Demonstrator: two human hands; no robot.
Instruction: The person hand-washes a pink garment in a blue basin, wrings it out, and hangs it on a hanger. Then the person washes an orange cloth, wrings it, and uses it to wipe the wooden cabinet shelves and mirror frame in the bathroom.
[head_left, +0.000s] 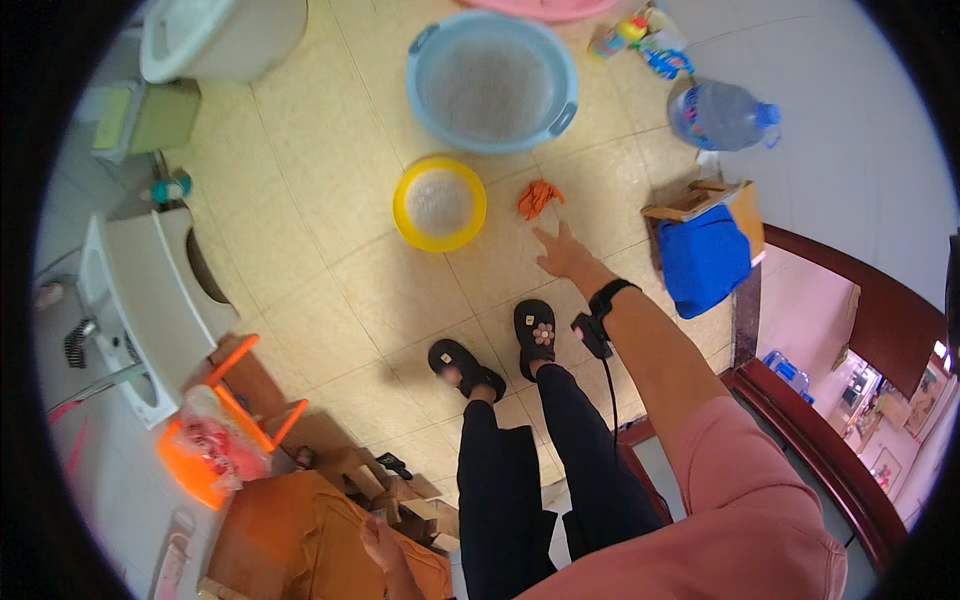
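My right hand (564, 253) reaches out over the tiled floor, fingers apart and nothing in it. Just beyond its fingertips lies a crumpled orange cloth (538, 199); whether they touch is hard to tell, but a small gap appears between them. To the left of the cloth stands a yellow-rimmed basin (402, 225) with greyish, cloudy contents. Behind it sits a larger light-blue basin (417, 90) with cloudy grey liquid. My left hand (382, 541) hangs low at the bottom of the view, in front of an orange-brown cover (330, 517); its fingers are too indistinct to read.
A wooden stool (697, 201) with a blue cloth (705, 259) stands at right, below a large plastic water bottle (720, 118). A white washbasin (161, 300), an orange chair (180, 465) and cardboard boxes (420, 514) line the left. A doorway opens at lower right.
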